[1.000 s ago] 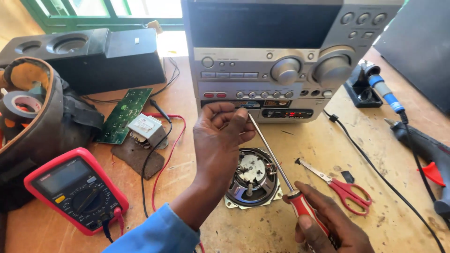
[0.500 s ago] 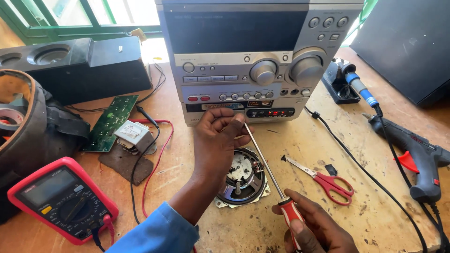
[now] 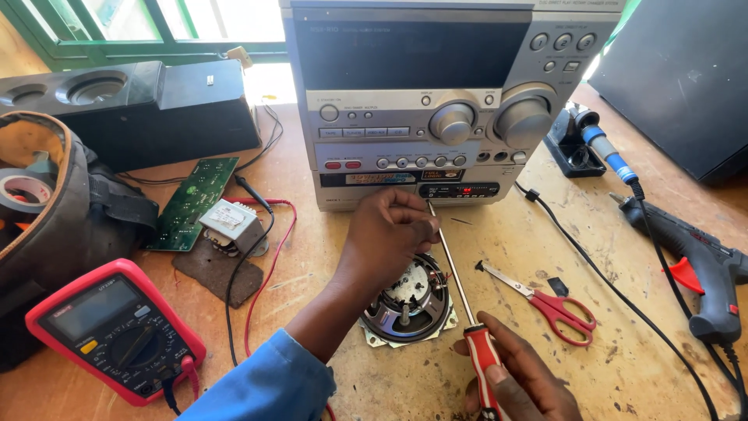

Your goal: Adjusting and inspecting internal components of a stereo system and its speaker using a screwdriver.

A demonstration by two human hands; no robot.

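While the right hand (image 3: 518, 382) wraps the red handle of a screwdriver (image 3: 460, 292) at the near edge of the workbench (image 3: 623, 366), its fingers are closed around the grip and the long metal shaft runs up and away from it, leaning a little to the left. The long axis goes from the near edge toward the far side, and the tip sits at the fingertips of the left hand (image 3: 386, 238), just before the lower front of the silver stereo unit (image 3: 436, 101). The left hand, coming out of a blue sleeve (image 3: 273, 386), is curled with its fingertips pressed together around the tip end; whether they pinch anything small there cannot be told. Below that hand lies a round speaker driver (image 3: 409, 308), magnet side up, just left of the shaft. Red-handled scissors (image 3: 553, 304) lie to the right of the shaft. A red multimeter (image 3: 113, 331) sits at the near left, a green circuit board (image 3: 191, 203) farther back, and a black glue gun (image 3: 701, 257) by the right edge.
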